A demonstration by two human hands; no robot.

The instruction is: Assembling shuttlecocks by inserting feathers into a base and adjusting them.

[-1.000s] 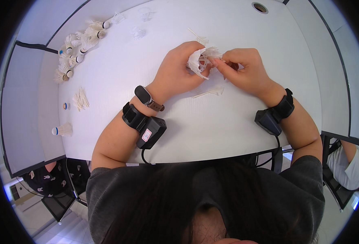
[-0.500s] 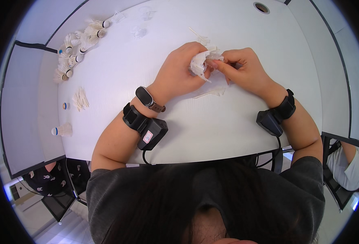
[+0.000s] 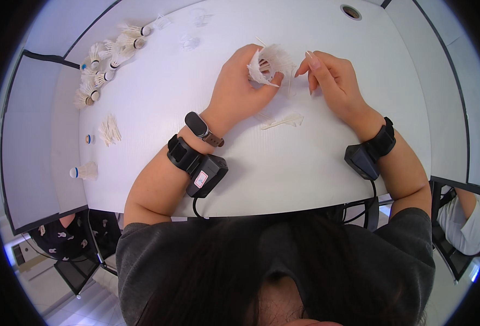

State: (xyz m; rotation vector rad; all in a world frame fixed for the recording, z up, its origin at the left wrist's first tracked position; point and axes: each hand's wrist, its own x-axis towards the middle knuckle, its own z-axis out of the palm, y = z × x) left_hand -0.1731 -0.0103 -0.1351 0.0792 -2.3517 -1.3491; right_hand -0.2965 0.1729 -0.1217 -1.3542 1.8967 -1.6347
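Observation:
My left hand (image 3: 241,81) is wrapped round a white feather shuttlecock (image 3: 275,57), its skirt opening turned toward me and showing the quills inside. The cork end is hidden behind my fingers. Just to the right, my right hand (image 3: 333,81) is apart from the shuttlecock, thumb raised and fingers loosely bent, with nothing visible between them. Thin white feather pieces show on the table beside the skirt. Nearer to me lies a loose feather (image 3: 283,121) on the white table (image 3: 283,174).
Several shuttlecocks (image 3: 109,51) are heaped along the far left edge. Below them are a pile of bare quills (image 3: 109,130), a small cork piece (image 3: 90,139) and a blue-banded shuttlecock (image 3: 85,171). Clear plastic bits (image 3: 191,42) lie at the back, and a round cable hole (image 3: 350,12) is at back right.
My right hand has drawn away from the shuttlecock to the right, and its fingers have parted. My left hand has moved slightly away from me, tipping the skirt opening into view.

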